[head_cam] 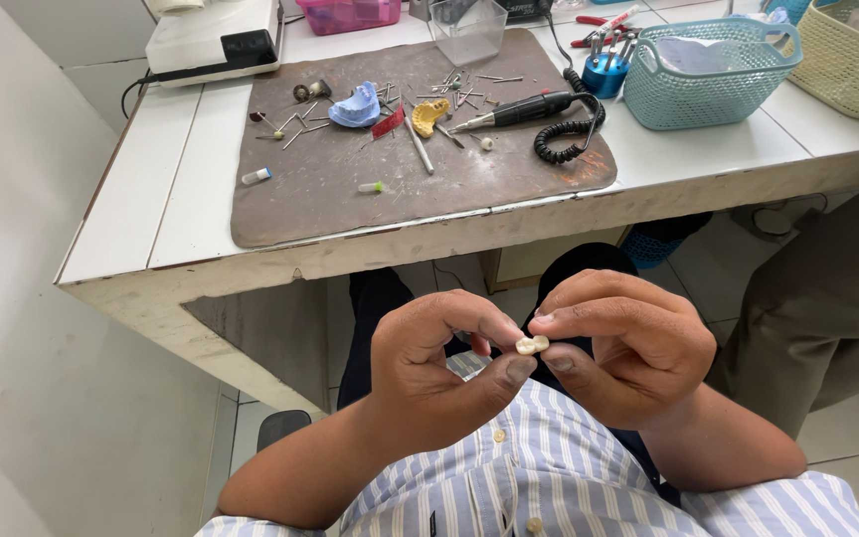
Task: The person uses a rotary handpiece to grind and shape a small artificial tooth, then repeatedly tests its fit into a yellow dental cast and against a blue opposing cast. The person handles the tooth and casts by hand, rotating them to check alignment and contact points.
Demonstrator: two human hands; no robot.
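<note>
Both hands are held together in front of my striped shirt, below the table's front edge. My left hand (437, 373) and my right hand (626, 348) pinch one small cream tooth-shaped piece (532, 345) between thumbs and fingertips. On the brown mat (300, 194) on the white table (151, 209) lie a black handpiece (524, 109) with a coiled cable, a blue dental cast (357, 105), a yellow cast (428, 115) and several thin metal burs.
A teal basket (713, 75) and a beige basket (852, 60) stand at the table's right end. A white machine (213, 38) sits at the back left, a clear box (467, 30) behind the mat. Another person's trouser leg (827, 308) is at the right.
</note>
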